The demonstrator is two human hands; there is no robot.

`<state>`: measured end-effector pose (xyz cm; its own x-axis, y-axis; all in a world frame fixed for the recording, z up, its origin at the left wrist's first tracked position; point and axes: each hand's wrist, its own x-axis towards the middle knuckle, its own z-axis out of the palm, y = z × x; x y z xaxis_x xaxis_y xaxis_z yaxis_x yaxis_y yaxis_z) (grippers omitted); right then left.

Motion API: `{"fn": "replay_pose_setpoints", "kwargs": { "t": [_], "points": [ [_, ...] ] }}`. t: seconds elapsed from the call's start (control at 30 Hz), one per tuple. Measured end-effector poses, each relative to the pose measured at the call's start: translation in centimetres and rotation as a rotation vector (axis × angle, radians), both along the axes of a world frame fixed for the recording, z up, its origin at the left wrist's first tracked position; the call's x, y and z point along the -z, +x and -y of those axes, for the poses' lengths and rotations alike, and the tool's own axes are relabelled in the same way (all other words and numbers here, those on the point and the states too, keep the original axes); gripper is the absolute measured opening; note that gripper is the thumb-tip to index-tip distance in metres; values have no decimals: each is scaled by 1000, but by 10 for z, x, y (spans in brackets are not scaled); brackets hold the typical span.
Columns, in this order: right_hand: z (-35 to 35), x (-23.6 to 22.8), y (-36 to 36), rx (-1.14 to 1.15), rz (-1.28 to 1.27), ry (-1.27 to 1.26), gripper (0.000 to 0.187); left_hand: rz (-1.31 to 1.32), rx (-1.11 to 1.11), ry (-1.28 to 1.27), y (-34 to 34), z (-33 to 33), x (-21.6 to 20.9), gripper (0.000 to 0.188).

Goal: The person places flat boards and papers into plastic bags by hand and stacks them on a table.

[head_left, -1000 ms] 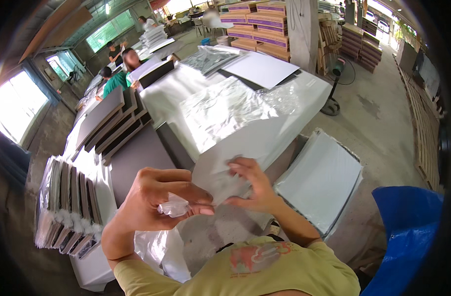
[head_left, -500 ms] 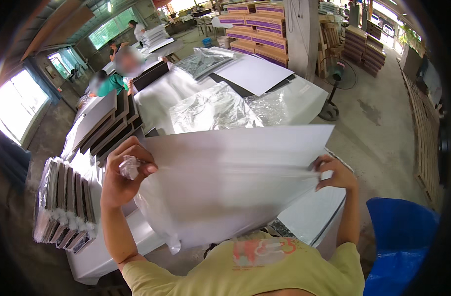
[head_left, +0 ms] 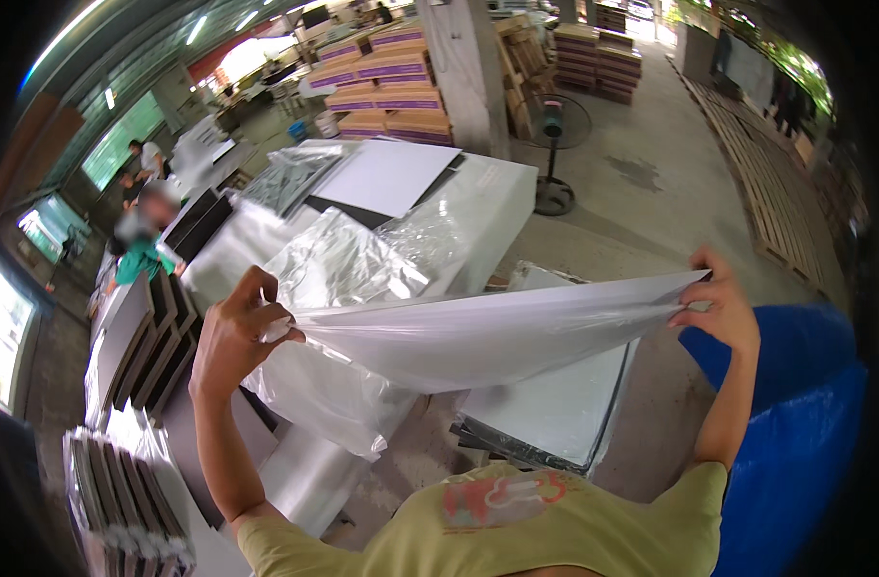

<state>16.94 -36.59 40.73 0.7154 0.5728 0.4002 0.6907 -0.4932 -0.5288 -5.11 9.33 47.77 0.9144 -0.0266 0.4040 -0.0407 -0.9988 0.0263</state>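
Facing stacked boxes (head_left: 391, 87), upper ctr of frame. Pinching white sheet (head_left: 497, 332) mid-frame, L end in L hand (head_left: 233, 337), R end in R hand (head_left: 726, 308), partly hiding wrapped stack (head_left: 555, 409), lower ctr.

White sheet (head_left: 516, 313) at center looks smooth, its plastic film (head_left: 430, 361) glossy. Crumpled clear plastic sheeting (head_left: 338, 255) at 10 o'clock shines; blue tarp (head_left: 795, 423) at 4 is glossy plastic. Cartons (head_left: 391, 82) at 12: matt cardboard. T-shirt (head_left: 593, 519) at 6: matt cloth.
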Motion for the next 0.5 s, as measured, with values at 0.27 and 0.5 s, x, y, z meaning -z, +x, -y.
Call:
{"fn": "replay_pose_setpoints", "kwargs": {
  "t": [0.27, 0.5],
  "points": [
    [53, -36, -6, -153, 152, 6, 35, 116, 373, -188, 104, -10, 4, 21],
    [81, 2, 39, 134, 102, -124, 28, -70, 761, -1138, 185, 9, 38, 21]
  ]
}}
